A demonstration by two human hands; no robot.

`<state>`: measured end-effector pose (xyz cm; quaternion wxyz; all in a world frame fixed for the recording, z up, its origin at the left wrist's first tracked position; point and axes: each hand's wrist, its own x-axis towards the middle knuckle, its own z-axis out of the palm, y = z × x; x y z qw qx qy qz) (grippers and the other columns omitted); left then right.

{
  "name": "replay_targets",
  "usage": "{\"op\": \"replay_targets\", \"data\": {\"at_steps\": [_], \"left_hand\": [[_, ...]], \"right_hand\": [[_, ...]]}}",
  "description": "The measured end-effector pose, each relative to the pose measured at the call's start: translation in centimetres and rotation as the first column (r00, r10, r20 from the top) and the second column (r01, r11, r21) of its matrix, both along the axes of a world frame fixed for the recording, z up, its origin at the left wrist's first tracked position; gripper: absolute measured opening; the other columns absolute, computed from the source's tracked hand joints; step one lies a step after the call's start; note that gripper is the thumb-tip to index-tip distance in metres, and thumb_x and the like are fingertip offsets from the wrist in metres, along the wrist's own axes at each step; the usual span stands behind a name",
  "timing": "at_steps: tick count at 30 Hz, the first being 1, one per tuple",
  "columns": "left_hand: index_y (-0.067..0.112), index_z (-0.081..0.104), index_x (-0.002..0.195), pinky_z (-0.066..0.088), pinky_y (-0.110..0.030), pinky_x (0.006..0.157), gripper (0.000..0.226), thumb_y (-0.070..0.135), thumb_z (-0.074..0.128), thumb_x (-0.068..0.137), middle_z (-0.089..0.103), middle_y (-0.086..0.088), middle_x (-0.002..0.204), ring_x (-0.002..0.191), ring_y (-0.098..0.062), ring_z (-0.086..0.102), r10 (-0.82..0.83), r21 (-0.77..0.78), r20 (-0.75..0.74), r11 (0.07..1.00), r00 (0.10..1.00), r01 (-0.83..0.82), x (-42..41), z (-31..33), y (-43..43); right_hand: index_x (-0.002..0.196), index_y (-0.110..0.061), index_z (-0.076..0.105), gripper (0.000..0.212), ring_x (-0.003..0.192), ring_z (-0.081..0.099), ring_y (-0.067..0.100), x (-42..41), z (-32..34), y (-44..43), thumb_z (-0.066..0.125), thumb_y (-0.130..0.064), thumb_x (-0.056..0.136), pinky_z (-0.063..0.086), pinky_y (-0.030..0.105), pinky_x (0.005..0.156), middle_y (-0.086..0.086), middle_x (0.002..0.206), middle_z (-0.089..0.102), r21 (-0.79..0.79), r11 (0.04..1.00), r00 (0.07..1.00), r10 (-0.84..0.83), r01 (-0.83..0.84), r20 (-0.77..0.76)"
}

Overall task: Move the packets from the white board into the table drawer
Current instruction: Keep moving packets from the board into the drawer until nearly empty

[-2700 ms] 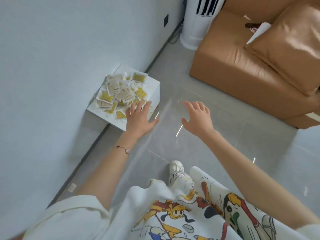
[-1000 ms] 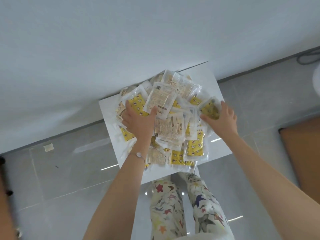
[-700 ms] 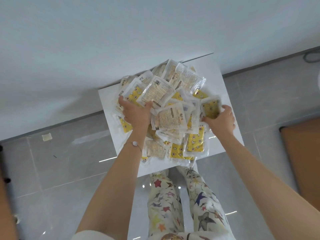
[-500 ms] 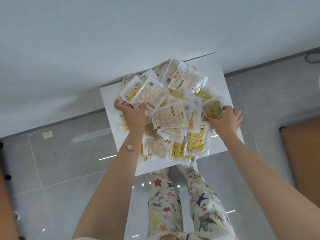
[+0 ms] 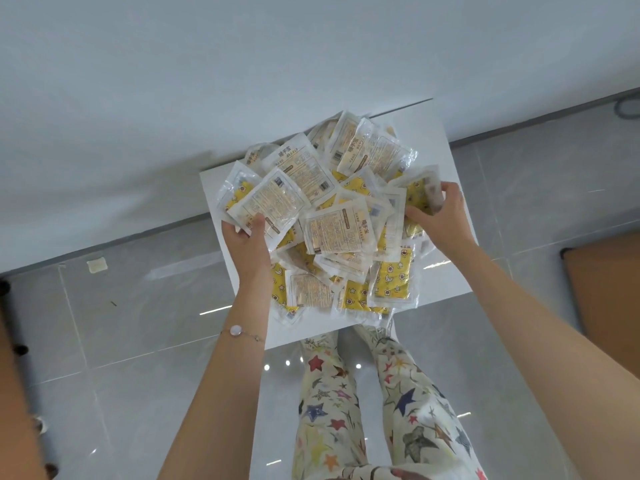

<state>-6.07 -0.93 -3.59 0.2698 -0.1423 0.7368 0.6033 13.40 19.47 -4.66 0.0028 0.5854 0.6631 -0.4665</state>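
**Both hands close on the pile and begin to lift**

Nearest the camera, the person's star-print legs [image 5: 377,403] stand on the grey floor [image 5: 114,341], toes against the near edge of the white board [image 5: 446,216]. Both forearms reach forward over it.

The left hand [image 5: 247,245] has moved from lying on top of the heap to its near-left edge: the fingers are now tucked beneath, out of sight, and the thumb presses on a pale packet, so it grips a bunch of packets [image 5: 332,216]. The right hand [image 5: 441,216] has likewise curled shut on the far-right side, fingers wrapped around a yellow packet and the ones beside it. A second ago both hands were flatter and looser on the pile.

Between them the upper packets now stand higher and more tilted than before, the left ones fanned up over the thumb. That reads as the start of a two-handed scoop, not a single pick.

The rest of the pile still lies on the board, several yellow star-print packets at the near edge outside either grip. Beyond the board is the white wall [image 5: 242,64].

No drawer is in view, so none of the load is delivered yet. A loose, slippery armful like this may shed packets on the way.
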Motion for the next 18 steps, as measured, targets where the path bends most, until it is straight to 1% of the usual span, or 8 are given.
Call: {"op": "replay_targets", "data": {"at_steps": [2, 5, 8, 10, 12, 14, 15, 18], "left_hand": [[0.024, 0.047, 0.128, 0.057, -0.030, 0.085, 0.042, 0.005, 0.059, 0.093, 0.065, 0.009, 0.111, 0.103, -0.008, 0.065, 0.026, 0.025, 0.029, 0.999, 0.999, -0.027, 0.3, -0.1, -0.2], [0.022, 0.044, 0.135, 0.057, -0.032, 0.085, 0.048, 0.005, 0.059, 0.093, 0.063, 0.002, 0.122, 0.111, -0.014, 0.063, 0.057, 0.038, 0.071, 0.997, 0.996, -0.060, 0.8, 0.1, -0.6], [0.024, 0.042, 0.136, 0.056, -0.034, 0.088, 0.049, 0.006, 0.059, 0.094, 0.060, 0.000, 0.128, 0.112, -0.016, 0.062, 0.115, 0.034, 0.113, 0.992, 0.987, -0.119, 0.9, 0.5, -1.0], [0.029, 0.044, 0.128, 0.053, -0.038, 0.094, 0.042, 0.007, 0.058, 0.095, 0.061, 0.001, 0.126, 0.110, -0.015, 0.062, 0.141, 0.026, 0.154, 0.989, 0.978, -0.146, 0.7, 0.9, -1.3], [0.032, 0.049, 0.119, 0.052, -0.039, 0.097, 0.036, 0.006, 0.057, 0.095, 0.064, 0.003, 0.120, 0.108, -0.014, 0.063, 0.124, 0.043, 0.201, 0.990, 0.972, -0.135, 0.5, 1.6, -1.6], [0.033, 0.052, 0.114, 0.050, -0.041, 0.099, 0.033, 0.006, 0.056, 0.095, 0.066, 0.003, 0.118, 0.110, -0.015, 0.064, 0.087, 0.069, 0.236, 0.992, 0.968, -0.106, 0.4, 2.3, -1.9], [0.032, 0.052, 0.116, 0.049, -0.042, 0.101, 0.034, 0.005, 0.056, 0.095, 0.066, 0.002, 0.120, 0.111, -0.017, 0.064, 0.070, 0.079, 0.249, 0.993, 0.966, -0.093, 0.5, 2.8, -2.0], [0.026, 0.049, 0.129, 0.047, -0.046, 0.103, 0.042, 0.006, 0.058, 0.094, 0.064, 0.000, 0.125, 0.115, -0.019, 0.062, 0.020, 0.078, 0.257, 0.996, 0.966, -0.041, 0.7, 4.5, -2.1]], "right_hand": [[0.132, -0.014, 0.036, 0.064, 0.109, 0.053, 0.024, -0.1, 0.0, 0.2, 0.073, -0.025, 0.080, 0.052, 0.045, 0.091, 0.007, 0.126, 0.049, 0.024, 0.998, 0.998, 0.051, -0.051, 0.035], [0.135, -0.014, 0.039, 0.063, 0.103, 0.056, 0.024, -0.4, 0.1, 0.7, 0.071, -0.019, 0.081, 0.052, 0.042, 0.085, 0.005, 0.120, 0.054, -0.011, 0.999, 0.992, 0.035, -0.034, 0.123], [0.105, -0.009, 0.053, 0.032, 0.109, 0.052, 0.031, -0.9, 0.3, 1.0, 0.069, -0.020, 0.080, 0.046, 0.045, 0.092, 0.008, 0.098, 0.055, 0.012, 0.999, 0.967, 0.034, -0.038, 0.252], [0.097, -0.010, 0.054, 0.026, 0.112, 0.043, 0.029, -1.1, 0.8, 0.9, 0.068, -0.023, 0.080, 0.033, 0.041, 0.094, 0.004, 0.091, 0.050, 0.065, 0.996, 0.940, 0.041, -0.067, 0.340], [0.089, -0.011, 0.050, 0.028, 0.104, 0.040, 0.027, -1.0, 1.6, 0.8, 0.070, -0.028, 0.080, 0.027, 0.038, 0.087, 0.002, 0.084, 0.049, 0.122, 0.991, 0.929, 0.014, -0.063, 0.370], [0.086, -0.013, 0.046, 0.030, 0.090, 0.042, 0.024, -0.5, 2.4, 0.9, 0.070, -0.030, 0.081, 0.029, 0.036, 0.084, -0.001, 0.077, 0.048, 0.128, 0.992, 0.949, -0.025, -0.016, 0.313], [0.088, -0.014, 0.047, 0.028, 0.084, 0.046, 0.023, -0.2, 3.0, 1.0, 0.071, -0.027, 0.081, 0.035, 0.034, 0.081, -0.001, 0.078, 0.051, 0.094, 0.995, 0.970, -0.062, 0.041, 0.235], [0.112, -0.012, 0.053, 0.034, 0.087, 0.055, 0.019, 0.3, 5.3, 0.9, 0.070, -0.019, 0.084, 0.041, 0.022, 0.062, 0.000, 0.100, 0.058, 0.007, 0.983, 0.983, -0.184, 0.184, 0.018]]}}
